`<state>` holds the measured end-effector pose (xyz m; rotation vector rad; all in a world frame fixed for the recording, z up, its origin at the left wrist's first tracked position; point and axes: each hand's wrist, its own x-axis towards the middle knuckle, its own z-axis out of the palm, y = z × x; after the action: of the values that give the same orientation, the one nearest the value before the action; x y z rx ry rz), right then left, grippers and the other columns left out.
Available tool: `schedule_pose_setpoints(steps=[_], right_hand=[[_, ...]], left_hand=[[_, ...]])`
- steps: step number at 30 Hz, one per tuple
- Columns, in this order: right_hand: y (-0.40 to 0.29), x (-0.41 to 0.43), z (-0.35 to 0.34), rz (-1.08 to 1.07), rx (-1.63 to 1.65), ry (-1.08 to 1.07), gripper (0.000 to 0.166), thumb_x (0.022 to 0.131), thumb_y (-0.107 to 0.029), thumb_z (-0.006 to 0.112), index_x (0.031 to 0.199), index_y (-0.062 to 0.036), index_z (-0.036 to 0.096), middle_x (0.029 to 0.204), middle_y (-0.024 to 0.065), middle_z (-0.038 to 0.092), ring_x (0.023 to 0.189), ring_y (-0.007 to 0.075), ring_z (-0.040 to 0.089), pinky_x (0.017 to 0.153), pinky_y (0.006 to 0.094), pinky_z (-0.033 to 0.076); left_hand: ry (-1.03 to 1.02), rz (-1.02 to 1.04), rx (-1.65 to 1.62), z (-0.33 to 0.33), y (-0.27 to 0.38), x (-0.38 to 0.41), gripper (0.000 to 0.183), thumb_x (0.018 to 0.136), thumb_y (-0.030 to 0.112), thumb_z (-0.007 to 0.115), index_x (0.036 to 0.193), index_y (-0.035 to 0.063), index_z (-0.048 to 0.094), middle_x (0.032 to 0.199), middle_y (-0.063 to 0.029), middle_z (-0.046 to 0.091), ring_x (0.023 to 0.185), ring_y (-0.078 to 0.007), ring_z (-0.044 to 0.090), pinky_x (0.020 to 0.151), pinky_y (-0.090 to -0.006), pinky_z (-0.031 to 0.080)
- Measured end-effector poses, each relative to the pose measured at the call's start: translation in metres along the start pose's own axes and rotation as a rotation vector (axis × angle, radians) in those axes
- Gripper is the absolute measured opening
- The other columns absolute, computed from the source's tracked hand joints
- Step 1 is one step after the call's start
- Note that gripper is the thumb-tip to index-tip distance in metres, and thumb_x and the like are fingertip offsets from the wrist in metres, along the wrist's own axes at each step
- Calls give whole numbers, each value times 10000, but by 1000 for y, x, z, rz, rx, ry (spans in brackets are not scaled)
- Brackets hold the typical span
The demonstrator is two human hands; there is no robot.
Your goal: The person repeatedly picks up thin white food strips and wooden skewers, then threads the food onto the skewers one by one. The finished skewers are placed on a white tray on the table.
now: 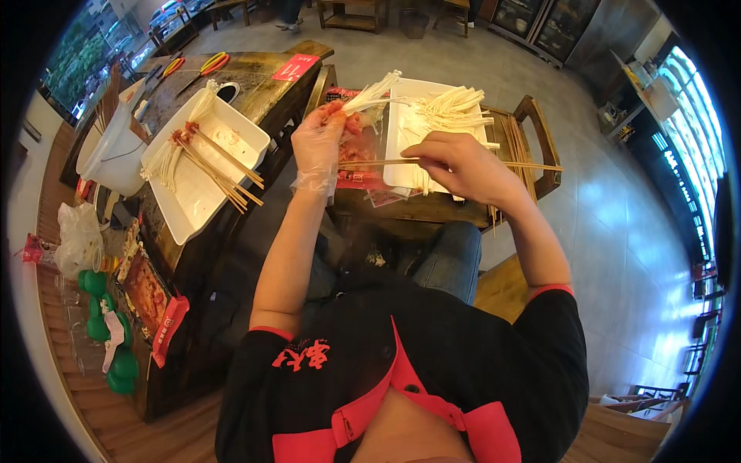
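Note:
My left hand (317,144), in a clear plastic glove, grips a bundle of enoki mushrooms (373,94) with red raw meat around its lower end. My right hand (469,168) is bare and pinches a thin wooden skewer (376,163), which lies level with its tip near my left wrist. Beneath my hands, a pack of red sliced meat (358,151) sits beside a white tray (395,130) of loose enoki (448,110). In another white tray (188,211), to the left, several skewers (217,168) carry meat-wrapped enoki (165,165).
Spare skewers (515,139) lie at the right end of the wooden stool (417,211). Scissors (214,62), a red number card (295,68) and a white bucket (118,156) stand on the dark table (255,75). An opened meat pack (145,289) is at the lower left.

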<state>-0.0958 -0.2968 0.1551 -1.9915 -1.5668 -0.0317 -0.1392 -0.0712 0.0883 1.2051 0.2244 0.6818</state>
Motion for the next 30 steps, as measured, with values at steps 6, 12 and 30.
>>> schedule_pose_setpoints(steps=[6,12,30], right_hand=[[-1,17,19,-52,4,40,217,791,0,598,1000,-23,647,848,124,634,767,292,606,668,345,476],[0,24,0,27,-146,234,152,802,-1,612,947,1,659,835,129,647,737,282,621,661,341,487],[4,21,20,-9,-197,141,173,785,-23,542,909,-7,661,800,136,619,795,315,609,701,391,494]], left_hand=[[-155,-205,-46,7,12,-23,246,896,28,565,1124,-66,558,896,-121,655,744,-156,646,646,-249,540],[-288,-108,19,-1,16,-29,212,887,13,572,1079,-72,604,883,-100,658,734,-135,634,681,-253,545],[-304,-94,1,-13,11,-29,283,886,53,589,1151,-45,573,958,-79,652,772,-91,620,665,-209,511]])
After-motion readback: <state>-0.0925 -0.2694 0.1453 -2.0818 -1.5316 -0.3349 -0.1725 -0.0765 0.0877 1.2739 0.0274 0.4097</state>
